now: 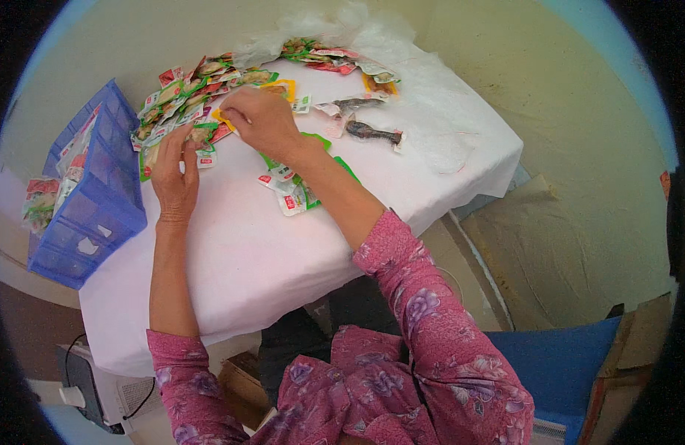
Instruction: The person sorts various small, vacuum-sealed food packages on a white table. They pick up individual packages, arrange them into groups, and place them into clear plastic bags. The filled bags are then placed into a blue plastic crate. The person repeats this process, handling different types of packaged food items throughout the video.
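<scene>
Sealed plastic food packets (167,100) with green, red and yellow edges lie heaped on a white-covered table (237,222). At the near edge of this heap, my left hand (175,178) touches a green-edged packet (204,133); whether its fingers grip the packet is unclear. My right hand (264,119) has its fingers curled over a yellow-edged packet (223,118), pinched at the fingertips. Below my right forearm lie several green-edged packets (295,200), partly hidden by it. Two clear packets with dark contents (370,132) rest to the right of my right hand.
A blue plastic crate (92,222) holding packets stands tilted at the table's left. Crumpled clear plastic bags (431,128) cover the far and right parts of the table. More packets (320,53) lie at the back. A blue surface (554,361) is at lower right.
</scene>
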The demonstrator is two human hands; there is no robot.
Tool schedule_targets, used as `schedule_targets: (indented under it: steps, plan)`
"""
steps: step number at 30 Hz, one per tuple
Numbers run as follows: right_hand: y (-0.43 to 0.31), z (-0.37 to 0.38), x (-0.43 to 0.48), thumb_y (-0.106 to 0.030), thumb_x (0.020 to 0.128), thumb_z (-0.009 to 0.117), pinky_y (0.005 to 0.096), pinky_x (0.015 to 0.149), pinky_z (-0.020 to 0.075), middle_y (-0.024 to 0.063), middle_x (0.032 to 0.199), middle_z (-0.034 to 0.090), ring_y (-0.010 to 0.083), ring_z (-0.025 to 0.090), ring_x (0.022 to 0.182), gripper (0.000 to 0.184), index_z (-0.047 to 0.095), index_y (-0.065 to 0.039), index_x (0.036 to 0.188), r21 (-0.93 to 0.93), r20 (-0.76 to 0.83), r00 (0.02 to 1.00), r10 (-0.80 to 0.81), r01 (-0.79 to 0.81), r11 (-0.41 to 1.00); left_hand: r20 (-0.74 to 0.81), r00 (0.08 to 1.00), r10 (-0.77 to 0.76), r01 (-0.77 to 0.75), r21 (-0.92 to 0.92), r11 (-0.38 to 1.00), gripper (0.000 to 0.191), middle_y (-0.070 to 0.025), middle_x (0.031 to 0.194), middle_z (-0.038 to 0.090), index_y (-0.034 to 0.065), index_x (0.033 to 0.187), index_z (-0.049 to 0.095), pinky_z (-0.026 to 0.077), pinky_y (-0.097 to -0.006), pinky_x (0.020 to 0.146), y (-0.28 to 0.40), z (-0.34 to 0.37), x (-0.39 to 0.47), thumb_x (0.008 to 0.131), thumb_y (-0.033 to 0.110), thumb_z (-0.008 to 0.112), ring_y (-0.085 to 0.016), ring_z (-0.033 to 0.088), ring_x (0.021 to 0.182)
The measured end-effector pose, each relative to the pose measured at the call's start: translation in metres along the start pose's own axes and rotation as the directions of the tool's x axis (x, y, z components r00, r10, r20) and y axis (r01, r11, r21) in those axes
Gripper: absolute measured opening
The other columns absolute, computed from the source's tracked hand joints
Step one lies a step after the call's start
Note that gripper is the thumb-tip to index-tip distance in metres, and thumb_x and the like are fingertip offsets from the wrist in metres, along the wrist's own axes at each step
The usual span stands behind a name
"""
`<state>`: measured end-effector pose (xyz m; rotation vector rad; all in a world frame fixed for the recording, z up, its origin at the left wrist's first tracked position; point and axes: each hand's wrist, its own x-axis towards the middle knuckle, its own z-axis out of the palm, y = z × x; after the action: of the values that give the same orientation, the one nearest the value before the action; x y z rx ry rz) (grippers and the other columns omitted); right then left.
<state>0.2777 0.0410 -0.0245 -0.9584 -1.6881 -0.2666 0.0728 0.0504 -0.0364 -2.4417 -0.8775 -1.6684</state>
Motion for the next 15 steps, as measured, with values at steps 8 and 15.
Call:
schedule_targets:
  steps: [8, 15]
  plan:
    - [0.018, -0.139, -0.058, 0.001, 0.073, 0.068, 0.0414, 0.087, 0.0496, 0.0103, 0.103, 0.068, 0.0310, 0.061, 0.100, 0.024, 0.068, -0.008, 0.096, -0.423, -0.176, 0.984, -0.027, -0.050, 0.905, -0.042, 0.999, 0.012, -0.016, -0.101, 0.995, 0.023, -0.0106, 0.108, 0.066, 0.0029, 0.117, 0.064, 0.055, -0.0273, 0.064, 0.009, -0.010, 0.005, 0.095, 0.002, 0.058, -0.016, 0.067, 0.078]
    - [0.023, -0.239, -0.129, -0.029, 0.088, 0.066, 0.0453, 0.093, 0.0460, 0.0145, 0.120, 0.063, 0.0353, 0.055, 0.113, 0.032, 0.064, -0.005, 0.109, -0.815, -0.007, 0.870, 0.493, -0.290, 0.501, -0.097, 0.992, -0.075, 0.061, -0.135, 0.989, 0.025, -0.0103, 0.111, 0.065, 0.0027, 0.118, 0.063, 0.055, -0.0264, 0.063, 0.016, -0.023, 0.011, 0.094, 0.001, 0.058, -0.016, 0.069, 0.080]
